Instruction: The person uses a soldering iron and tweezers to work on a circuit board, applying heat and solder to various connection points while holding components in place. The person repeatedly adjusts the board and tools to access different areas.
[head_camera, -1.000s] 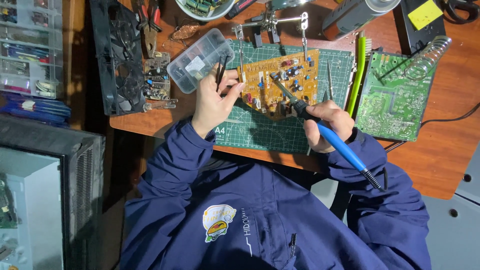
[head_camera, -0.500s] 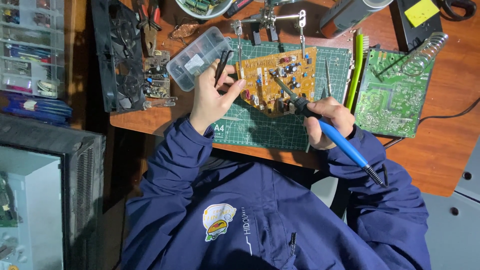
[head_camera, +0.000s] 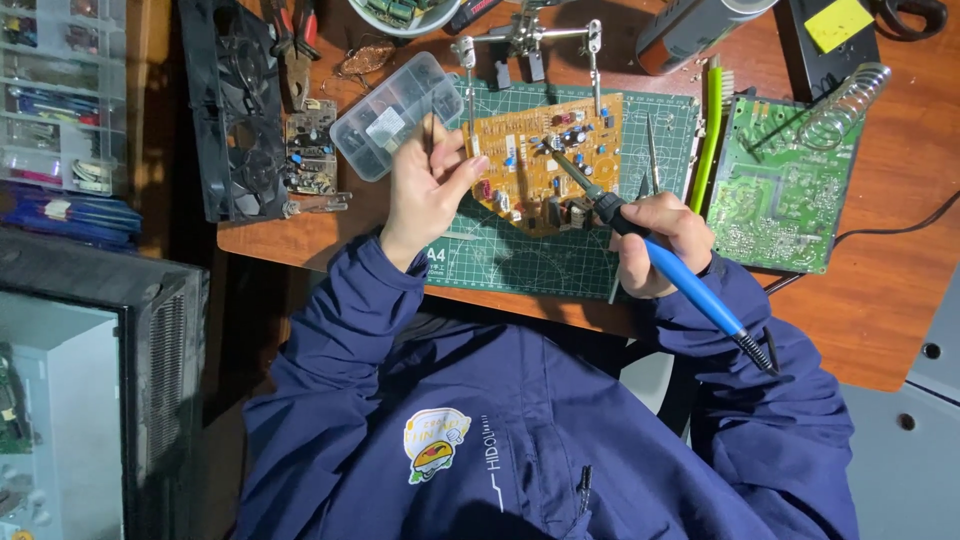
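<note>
An orange circuit board lies on a green cutting mat on the wooden desk. My right hand grips a blue-handled soldering iron whose tip rests among the parts on the board's upper middle. My left hand is beside the board's left edge, fingers closed on thin dark tweezers that point up toward a clear plastic parts box. What the tweezer tips hold, if anything, is too small to tell.
A green circuit board and a coil iron stand sit to the right. A clamp stand is behind the mat, and a green brush lies at the mat's right edge. A black fan and a small board are at left.
Little differs. My left hand with the tweezers has shifted slightly at the board's left edge. The soldering iron tip stays on the board.
</note>
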